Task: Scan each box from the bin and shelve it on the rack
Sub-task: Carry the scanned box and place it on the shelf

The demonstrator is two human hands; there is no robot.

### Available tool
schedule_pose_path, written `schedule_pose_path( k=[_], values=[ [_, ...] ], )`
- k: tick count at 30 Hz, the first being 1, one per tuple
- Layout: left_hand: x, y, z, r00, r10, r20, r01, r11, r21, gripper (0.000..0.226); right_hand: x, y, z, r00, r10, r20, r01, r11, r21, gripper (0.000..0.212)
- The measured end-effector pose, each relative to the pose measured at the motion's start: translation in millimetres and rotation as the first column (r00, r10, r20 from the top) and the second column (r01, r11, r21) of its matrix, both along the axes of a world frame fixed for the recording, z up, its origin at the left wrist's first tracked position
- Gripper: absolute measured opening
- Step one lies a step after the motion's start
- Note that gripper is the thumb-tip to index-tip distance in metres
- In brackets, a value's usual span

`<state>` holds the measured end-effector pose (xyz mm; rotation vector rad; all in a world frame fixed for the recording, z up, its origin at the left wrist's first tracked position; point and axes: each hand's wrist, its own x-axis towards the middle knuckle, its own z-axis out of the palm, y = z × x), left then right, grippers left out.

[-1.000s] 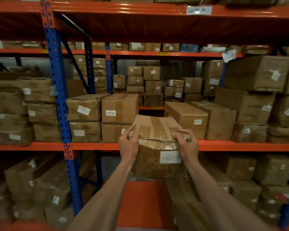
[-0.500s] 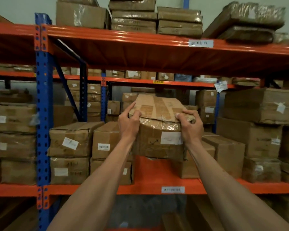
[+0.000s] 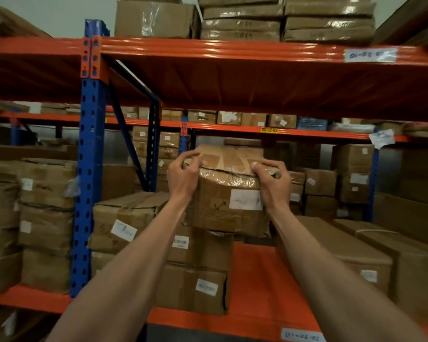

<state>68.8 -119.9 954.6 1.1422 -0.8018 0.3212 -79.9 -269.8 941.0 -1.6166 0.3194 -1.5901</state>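
Shelving step: we clamp our left hand (image 3: 183, 176) and right hand (image 3: 272, 181) on the taped cardboard box (image 3: 226, 206); next, lower it onto the stacked cartons (image 3: 200, 245).

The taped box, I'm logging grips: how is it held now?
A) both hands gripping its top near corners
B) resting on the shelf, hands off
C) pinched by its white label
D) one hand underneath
A: the left hand and right hand curl over the top near corners of the taped box.
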Motion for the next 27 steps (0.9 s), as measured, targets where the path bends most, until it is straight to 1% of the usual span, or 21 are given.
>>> schedule_pose_path(
  k=[3, 4, 6, 8, 10, 12, 15, 17, 19, 21, 23, 25, 27],
  values=[
    [36.9, -3.4, -11.2, 1.000, 0.006, -0.003, -0.006, 1.000, 0.021, 0.010, 39.7, -5.2, -10.6, 1.000, 0.018, -0.016, -0.017, 0.999, 0.032, 0.042],
    [50.4, -6.0, -16.4, 1.000, 0.006, 0.000, -0.006, 1.000, 0.029, 0.007, 53.1, -8.2, -14.9, 0.999, 0.030, -0.034, -0.028, 0.999, 0.044, 0.039],
    [76.7, -13.4, -25.4, 1.000, 0.004, -0.001, -0.004, 1.000, 0.026, 0.007, 76.4, -16.8, -17.5, 0.997, 0.025, -0.074, -0.021, 0.998, 0.058, 0.028],
    [97.6, -20.0, -25.4, 1.000, -0.011, -0.003, 0.011, 1.000, 0.016, 0.010, 94.7, -25.3, -10.1, 0.995, -0.003, -0.095, 0.010, 0.998, 0.070, 0.026],
    [115.9, -27.7, -23.5, 0.999, -0.041, -0.007, 0.041, 0.999, 0.026, 0.023, 111.3, -34.0, -5.3, 0.992, -0.017, -0.121, 0.026, 0.997, 0.071, 0.033],
    [133.2, -35.9, -28.4, 0.997, -0.075, 0.029, 0.073, 0.996, 0.056, 0.040, 124.2, -38.4, -6.8, 0.990, -0.032, -0.134, 0.041, 0.997, 0.066, 0.039],
    [156.6, -43.2, -33.9, 0.996, -0.048, 0.072, 0.038, 0.989, 0.141, 0.057, 141.4, -39.1, -9.7, 0.989, 0.007, -0.148, -0.004, 1.000, 0.022, 0.055],
    [171.0, -48.0, -36.6, 0.989, -0.029, 0.142, 0.007, 0.988, 0.151, 0.056, 148.9, -39.0, -15.0, 0.987, 0.034, -0.160, -0.038, 0.999, -0.022, 0.067],
    [181.1, -52.9, -39.0, 0.960, 0.015, 0.278, -0.051, 0.991, 0.123, 0.048, 153.7, -40.6, -21.7, 0.987, 0.040, -0.157, -0.049, 0.997, -0.054, 0.073],
    [187.9, -56.9, -40.7, 0.933, 0.061, 0.354, -0.099, 0.991, 0.092, 0.046, 158.7, -41.9, -25.3, 0.988, 0.017, -0.155, -0.032, 0.995, -0.095, 0.069],
    [193.3, -60.3, -40.8, 0.917, 0.097, 0.388, -0.137, 0.988, 0.077, 0.049, 163.5, -42.3, -23.8, 0.979, -0.054, -0.195, 0.026, 0.989, -0.146, 0.058],
    [198.2, -62.8, -41.9, 0.900, 0.118, 0.420, -0.160, 0.985, 0.068, 0.054, 169.3, -43.0, -21.4, 0.951, -0.156, -0.266, 0.098, 0.971, -0.219, 0.045],
    [202.0, -62.8, -40.0, 0.892, 0.111, 0.437, -0.169, 0.981, 0.096, 0.059, 174.2, -41.7, -18.4, 0.903, -0.263, -0.340, 0.166, 0.943, -0.287, 0.035]
  ],
)
